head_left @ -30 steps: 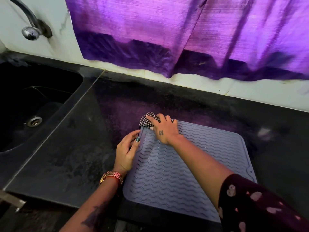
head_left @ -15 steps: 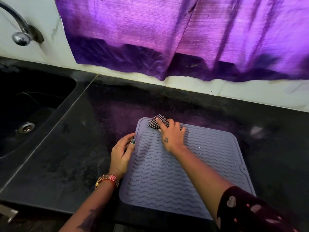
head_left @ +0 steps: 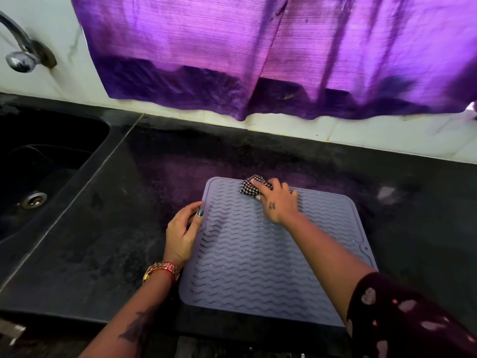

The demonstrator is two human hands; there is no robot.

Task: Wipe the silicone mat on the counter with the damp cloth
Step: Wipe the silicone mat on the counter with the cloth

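One mat (head_left: 258, 254), one cloth (head_left: 249, 188), one sink (head_left: 38, 164), one tap (head_left: 20, 55), one curtain (head_left: 258, 60).

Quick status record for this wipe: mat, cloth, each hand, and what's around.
mat: flat on black counter, wavy ribs up
cloth: checked, bunched at the mat's far edge
right hand: presses the cloth, fingers over it
left hand: rests at the mat's left edge
sink: left of the counter
curtain: purple, hangs behind
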